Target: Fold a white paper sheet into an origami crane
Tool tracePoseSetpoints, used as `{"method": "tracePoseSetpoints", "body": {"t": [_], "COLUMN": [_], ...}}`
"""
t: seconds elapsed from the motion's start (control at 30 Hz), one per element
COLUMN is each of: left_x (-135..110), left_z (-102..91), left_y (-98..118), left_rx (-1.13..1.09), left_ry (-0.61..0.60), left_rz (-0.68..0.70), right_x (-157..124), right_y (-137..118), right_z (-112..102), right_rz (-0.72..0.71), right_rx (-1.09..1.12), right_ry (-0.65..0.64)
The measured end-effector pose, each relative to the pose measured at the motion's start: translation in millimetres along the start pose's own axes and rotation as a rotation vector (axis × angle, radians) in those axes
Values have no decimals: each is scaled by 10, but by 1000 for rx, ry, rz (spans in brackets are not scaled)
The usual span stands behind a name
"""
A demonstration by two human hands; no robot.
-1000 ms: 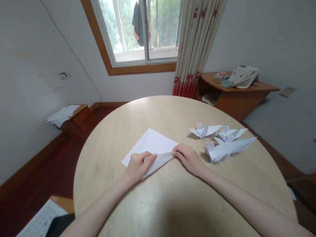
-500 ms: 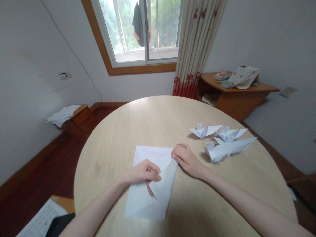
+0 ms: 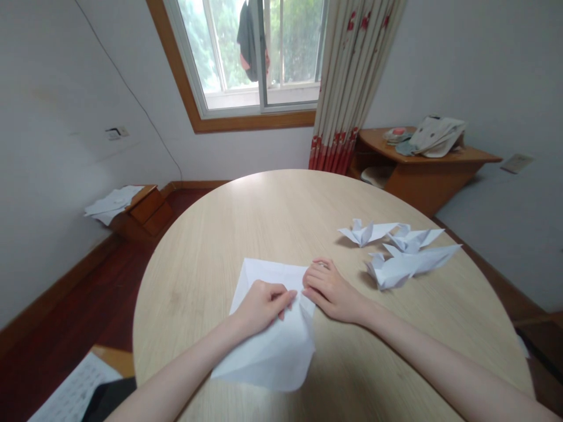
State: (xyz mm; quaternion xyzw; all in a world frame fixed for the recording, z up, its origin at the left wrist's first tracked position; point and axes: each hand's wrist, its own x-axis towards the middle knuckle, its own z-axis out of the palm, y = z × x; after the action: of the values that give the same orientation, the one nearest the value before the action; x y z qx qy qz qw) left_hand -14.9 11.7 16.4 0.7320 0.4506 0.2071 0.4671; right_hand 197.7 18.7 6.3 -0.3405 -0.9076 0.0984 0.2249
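Nearest us, the white sheet (image 3: 272, 360) lies on the round table (image 3: 220, 223), its right edge bulging more than half a second ago. Our left hand (image 3: 261, 308) has moved closer to our right hand (image 3: 332, 293), which pinches that edge; whether the left grips paper, we cannot tell. Beyond, folded paper birds (image 3: 402, 266) sit unmoved.

Nothing legible; the sheet (image 3: 75, 388) at lower left seems to carry print, too small to read.
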Motion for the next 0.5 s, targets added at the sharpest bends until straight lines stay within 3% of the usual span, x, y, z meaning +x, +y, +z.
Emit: {"method": "tracePoseSetpoints", "body": {"t": [0.13,0.3,0.4,0.5], "left_x": [-4,-9,16,45], "left_z": [5,-32,-31,-15], "left_y": [-27,-28,-60,-90], "left_rx": [228,101,36,-37], "left_ry": [111,0,-59,-55], "left_rz": [206,246,218,102], "right_x": [5,5,2,2], "right_y": [-8,-12,-6,-2], "right_z": [-2,-12,-8,-5], "right_rz": [21,25,18,10], "right_rx": [17,18,6,4], "right_ry": [-25,-42,-38,-34]}}
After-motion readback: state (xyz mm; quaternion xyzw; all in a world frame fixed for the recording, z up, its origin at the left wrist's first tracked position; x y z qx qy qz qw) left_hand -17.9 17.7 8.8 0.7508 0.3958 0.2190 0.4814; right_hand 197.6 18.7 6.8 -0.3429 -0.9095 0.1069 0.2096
